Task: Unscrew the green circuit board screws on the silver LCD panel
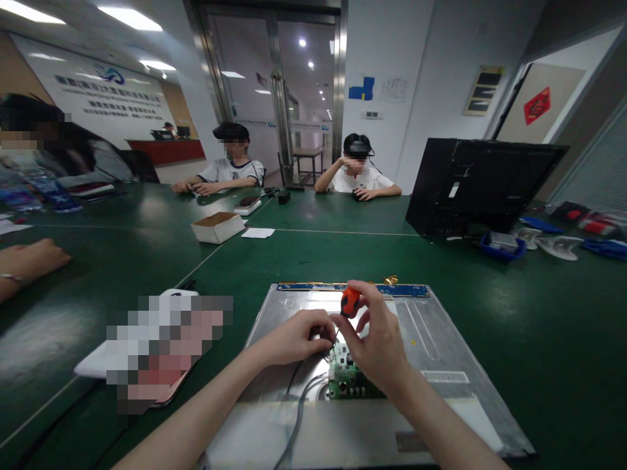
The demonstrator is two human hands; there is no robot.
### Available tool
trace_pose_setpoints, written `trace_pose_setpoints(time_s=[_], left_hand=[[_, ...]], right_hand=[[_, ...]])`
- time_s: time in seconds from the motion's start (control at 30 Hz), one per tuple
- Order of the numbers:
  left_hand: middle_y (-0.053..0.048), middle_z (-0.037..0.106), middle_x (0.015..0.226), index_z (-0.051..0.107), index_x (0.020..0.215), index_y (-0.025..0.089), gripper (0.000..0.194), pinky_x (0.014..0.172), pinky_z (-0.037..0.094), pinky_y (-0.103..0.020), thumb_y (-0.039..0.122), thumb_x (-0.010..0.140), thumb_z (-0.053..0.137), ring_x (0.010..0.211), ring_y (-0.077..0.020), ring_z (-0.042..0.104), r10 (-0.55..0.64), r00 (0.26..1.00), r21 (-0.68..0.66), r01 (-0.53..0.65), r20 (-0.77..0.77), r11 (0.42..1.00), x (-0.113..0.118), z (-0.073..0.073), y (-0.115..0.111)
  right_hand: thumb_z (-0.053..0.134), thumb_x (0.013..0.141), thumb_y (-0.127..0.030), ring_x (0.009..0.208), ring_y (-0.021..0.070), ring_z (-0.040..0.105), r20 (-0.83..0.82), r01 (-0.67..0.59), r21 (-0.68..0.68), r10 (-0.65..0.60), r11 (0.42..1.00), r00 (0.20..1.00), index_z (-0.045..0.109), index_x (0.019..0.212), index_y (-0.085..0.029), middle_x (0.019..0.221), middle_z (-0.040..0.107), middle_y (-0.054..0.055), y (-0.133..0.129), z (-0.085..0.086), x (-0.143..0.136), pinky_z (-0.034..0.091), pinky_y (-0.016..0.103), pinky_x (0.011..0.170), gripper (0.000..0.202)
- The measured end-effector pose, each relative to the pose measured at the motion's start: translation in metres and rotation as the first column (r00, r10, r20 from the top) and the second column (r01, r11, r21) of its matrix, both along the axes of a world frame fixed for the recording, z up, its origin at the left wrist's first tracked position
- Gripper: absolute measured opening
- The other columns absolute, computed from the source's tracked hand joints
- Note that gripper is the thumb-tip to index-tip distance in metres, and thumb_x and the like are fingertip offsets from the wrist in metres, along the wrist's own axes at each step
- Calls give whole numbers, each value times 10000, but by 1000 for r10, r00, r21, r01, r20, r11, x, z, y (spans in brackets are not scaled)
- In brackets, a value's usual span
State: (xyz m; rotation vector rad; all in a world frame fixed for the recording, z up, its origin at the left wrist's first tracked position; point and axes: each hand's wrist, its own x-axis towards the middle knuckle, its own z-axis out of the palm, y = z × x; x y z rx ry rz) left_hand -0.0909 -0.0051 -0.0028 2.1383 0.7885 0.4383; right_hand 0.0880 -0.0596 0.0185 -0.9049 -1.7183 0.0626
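Observation:
My right hand (pixel 379 333) grips a short orange and black screwdriver (pixel 350 302), its handle up and its shaft pointing down towards a green circuit board (pixel 345 375). Close beside the shaft, my left hand (pixel 306 336) has its thumb and fingers pinched together above the board's upper left corner; what they hold, if anything, is too small to tell. The board lies on a flat metal panel (pixel 416 320) with a blue strip (pixel 313 286) along its far edge. A grey cable (pixel 300 418) runs from the board towards the near edge.
Left of the panel lie a white device (pixel 93 362) and a pink one (pixel 171 388). Beyond are an open box (pixel 218 228), white paper (pixel 258 232), a black monitor (pixel 480 183) and a blue tray (pixel 502 247). Other people sit around the green table (pixel 343 251); one's hand rests at left.

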Motion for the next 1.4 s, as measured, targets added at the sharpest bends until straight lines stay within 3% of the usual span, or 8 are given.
trace_pose_setpoints(time_s=[0.17, 0.43, 0.57, 0.73, 1.0, 1.27, 1.4], left_hand=[[-12, 615, 840, 616, 896, 162, 108, 686, 435, -268, 162, 788, 611, 751, -161, 546, 11, 1000, 0, -11, -11, 1000, 0, -1, 0], [9, 604, 794, 618, 858, 163, 130, 683, 421, -262, 99, 748, 590, 723, -150, 530, 21, 1000, 2, -21, 17, 1000, 1, 1, -1], [5, 606, 800, 614, 866, 162, 123, 682, 424, -261, 108, 758, 591, 730, -152, 536, 17, 1000, 2, -17, 18, 1000, 0, -2, 0], [-17, 624, 865, 623, 912, 158, 127, 694, 435, -267, 146, 786, 604, 761, -164, 552, -9, 1000, -16, 9, 7, 1000, -1, -5, 2], [-14, 621, 863, 639, 934, 167, 151, 696, 434, -265, 149, 788, 604, 767, -163, 540, 8, 1000, -9, -8, -28, 1000, -1, -3, 1], [0, 606, 821, 628, 904, 164, 141, 690, 422, -265, 120, 776, 586, 739, -153, 531, 6, 1000, -2, -6, 3, 1000, 0, -2, 0], [-3, 612, 819, 623, 898, 162, 154, 702, 427, -270, 107, 762, 576, 753, -160, 539, 8, 1000, -6, -8, 4, 1000, 0, -3, 0]], right_hand=[[535, 906, -158, 747, 148, 590, 8, -23, 24, 23, 999, 1000, 433, 1238, -259, 1038, 562, 62, -1, 2, 0, 511, 254, 525, 361], [443, 947, -143, 808, 160, 607, 48, -67, -67, 71, 995, 996, 429, 1374, -287, 1162, 563, 90, -3, 3, 2, 537, 283, 563, 450], [449, 941, -138, 753, 151, 599, 54, -70, -48, 73, 996, 996, 379, 1397, -258, 1114, 614, 90, -1, 2, 2, 509, 257, 523, 477], [568, 888, -175, 637, 134, 588, -3, 1, 11, -1, 1000, 1000, 406, 1252, -241, 920, 632, 33, 1, -3, 1, 488, 244, 491, 404], [556, 895, -186, 653, 144, 599, -13, 20, -13, -20, 1000, 1000, 358, 1262, -231, 916, 607, 39, -1, -4, 0, 487, 251, 500, 420], [459, 952, -185, 732, 138, 586, 29, -57, -77, 59, 995, 998, 377, 1370, -263, 1149, 546, 91, -1, 0, 2, 502, 261, 527, 432], [421, 961, -176, 774, 160, 587, 53, -59, -115, 66, 992, 996, 337, 1435, -283, 1161, 551, 92, -1, 0, 3, 511, 277, 550, 493]])
